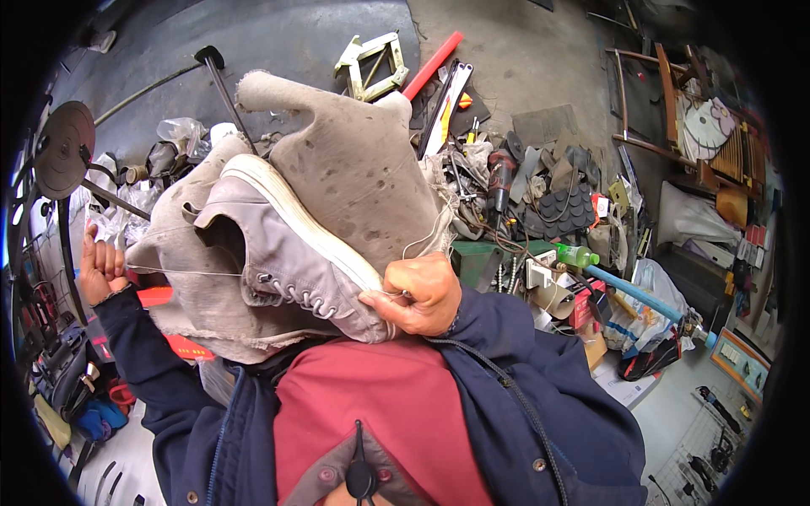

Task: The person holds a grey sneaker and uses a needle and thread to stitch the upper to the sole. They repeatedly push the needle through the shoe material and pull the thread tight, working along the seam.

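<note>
A grey lace-up canvas sneaker (287, 228) with a dirty white rubber sole lies tilted across my lap, its toe towards my right hand. My right hand (422, 293) is closed at the toe, thumb pressed on the edge by the sole; a small thin metallic bit shows between the fingers, too small to name. Out to the left, my left hand (104, 266) is raised with curled fingers around a thin pale thread (194, 271). That thread runs taut to the sneaker's side near the laces. A stained grey-beige cloth (354, 169) lies beneath and behind the shoe.
Beyond the cloth stand a pale metal frame (371, 66) and a red bar (433, 66). Tools and scraps crowd the right, with a power tool (501, 179) and green plastic bottle (577, 255). A metal stand with a round disc (66, 150) is at left.
</note>
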The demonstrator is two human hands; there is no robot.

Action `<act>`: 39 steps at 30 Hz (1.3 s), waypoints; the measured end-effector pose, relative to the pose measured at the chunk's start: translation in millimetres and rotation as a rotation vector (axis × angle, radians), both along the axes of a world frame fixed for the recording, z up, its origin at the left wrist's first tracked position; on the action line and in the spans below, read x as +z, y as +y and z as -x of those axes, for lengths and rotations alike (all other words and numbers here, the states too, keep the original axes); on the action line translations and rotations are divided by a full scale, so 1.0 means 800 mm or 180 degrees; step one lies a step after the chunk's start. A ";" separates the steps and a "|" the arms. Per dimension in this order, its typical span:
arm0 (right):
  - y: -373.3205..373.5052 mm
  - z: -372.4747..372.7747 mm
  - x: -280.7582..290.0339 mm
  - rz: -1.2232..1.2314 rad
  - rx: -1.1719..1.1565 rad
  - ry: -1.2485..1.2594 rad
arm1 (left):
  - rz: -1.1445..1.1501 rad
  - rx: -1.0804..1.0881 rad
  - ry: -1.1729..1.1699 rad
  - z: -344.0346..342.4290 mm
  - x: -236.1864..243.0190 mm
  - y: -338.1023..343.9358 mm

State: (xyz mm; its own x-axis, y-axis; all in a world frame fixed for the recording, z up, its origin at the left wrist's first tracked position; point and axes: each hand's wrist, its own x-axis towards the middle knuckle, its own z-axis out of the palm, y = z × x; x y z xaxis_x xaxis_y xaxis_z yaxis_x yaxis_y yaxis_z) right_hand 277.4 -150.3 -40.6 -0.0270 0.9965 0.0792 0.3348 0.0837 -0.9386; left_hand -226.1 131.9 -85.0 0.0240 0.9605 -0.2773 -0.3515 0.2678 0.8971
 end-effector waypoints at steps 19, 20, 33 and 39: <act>-0.012 -0.002 0.005 -0.0019 -0.0119 -0.0017 | -0.0555 -0.0403 0.3922 -0.036 0.141 -0.034; -0.013 -0.003 0.005 0.0067 -0.0077 -0.0054 | -0.1038 -0.0303 0.4239 -0.060 0.146 -0.058; -0.020 -0.008 0.007 -0.0008 -0.0082 -0.0131 | -0.0009 -0.2822 0.0967 -0.271 0.112 -0.154; -0.021 -0.008 0.005 -0.0094 -0.0159 -0.0003 | 0.0052 -0.3358 0.0829 -0.292 0.134 -0.155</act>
